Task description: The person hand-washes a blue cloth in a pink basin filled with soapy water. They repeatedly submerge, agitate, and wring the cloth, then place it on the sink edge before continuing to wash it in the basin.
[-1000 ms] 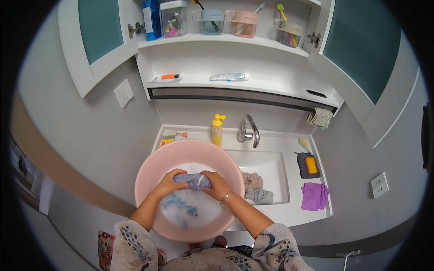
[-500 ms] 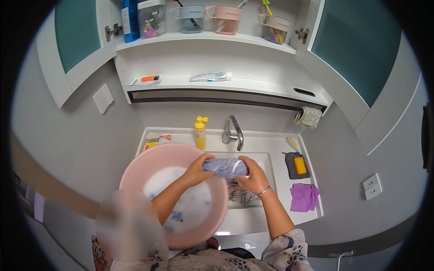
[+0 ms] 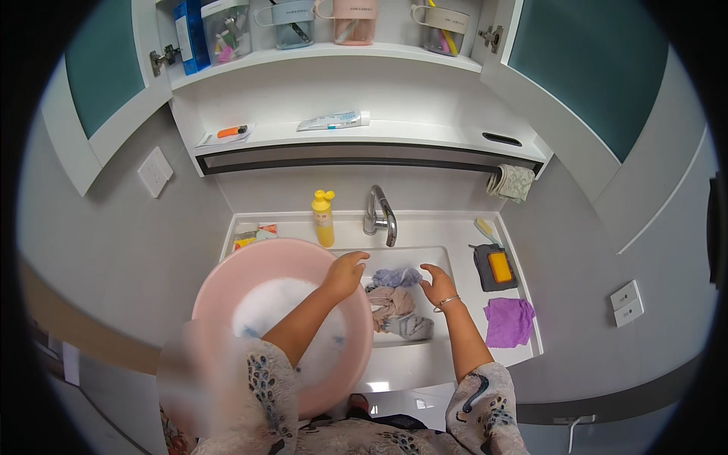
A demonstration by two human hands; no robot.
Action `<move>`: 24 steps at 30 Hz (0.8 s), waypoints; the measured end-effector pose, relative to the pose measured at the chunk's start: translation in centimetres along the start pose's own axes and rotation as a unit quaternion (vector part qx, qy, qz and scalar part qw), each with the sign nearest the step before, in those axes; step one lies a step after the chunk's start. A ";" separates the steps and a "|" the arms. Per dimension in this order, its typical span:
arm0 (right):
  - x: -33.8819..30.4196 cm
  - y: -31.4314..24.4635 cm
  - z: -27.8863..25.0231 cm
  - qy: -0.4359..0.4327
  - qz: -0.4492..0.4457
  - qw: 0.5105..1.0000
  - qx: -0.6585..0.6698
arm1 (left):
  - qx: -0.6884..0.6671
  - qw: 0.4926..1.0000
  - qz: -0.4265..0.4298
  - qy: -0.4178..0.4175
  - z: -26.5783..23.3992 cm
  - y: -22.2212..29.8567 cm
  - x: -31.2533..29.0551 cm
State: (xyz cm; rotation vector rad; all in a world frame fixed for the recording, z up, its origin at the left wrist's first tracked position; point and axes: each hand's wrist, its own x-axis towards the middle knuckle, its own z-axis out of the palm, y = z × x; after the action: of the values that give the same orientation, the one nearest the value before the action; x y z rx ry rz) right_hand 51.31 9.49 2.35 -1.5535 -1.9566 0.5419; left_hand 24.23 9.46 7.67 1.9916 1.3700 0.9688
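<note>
The left hand (image 3: 346,274) partly hides the pink basin (image 3: 227,284).

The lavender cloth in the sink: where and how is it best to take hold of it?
Probably pinch the bunched middle of the lavender cloth, coming from above: it lies crumpled beyond the beige cloth in the sink, with its upper folds uncovered.

lower shelf (image 3: 425,135): white tube (image 3: 332,121) | upper shelf (image 3: 390,51): blue cup (image 3: 293,24), pink cup (image 3: 355,23) | dark rail (image 3: 364,164): patterned cloth (image 3: 512,183)

Pink cup (image 3: 355,26) with tiny lettering (blue cup (image 3: 293,26) too), perhaps print on yellow bottle (image 3: 323,222), none legible
</note>
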 end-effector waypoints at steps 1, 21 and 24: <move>0.3 -1.0 -0.2 -0.007 0.007 1.000 0.025 | -0.025 1.000 -0.013 0.001 -0.7 0.3 -0.5; -3.5 -25.2 19.9 -0.535 -0.257 0.788 -0.164 | 0.336 0.866 -0.274 -0.251 -12.4 -12.3 -24.3; -4.0 -23.9 22.8 -0.602 -0.199 0.719 -0.283 | 0.382 0.837 -0.276 -0.278 -12.2 -12.0 -22.5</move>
State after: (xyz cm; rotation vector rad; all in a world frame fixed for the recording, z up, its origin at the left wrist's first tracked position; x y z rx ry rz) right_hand 19.35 0.75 -0.42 -0.9618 -3.6284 0.9597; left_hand 2.67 -7.17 0.18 1.9152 1.9528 -0.4858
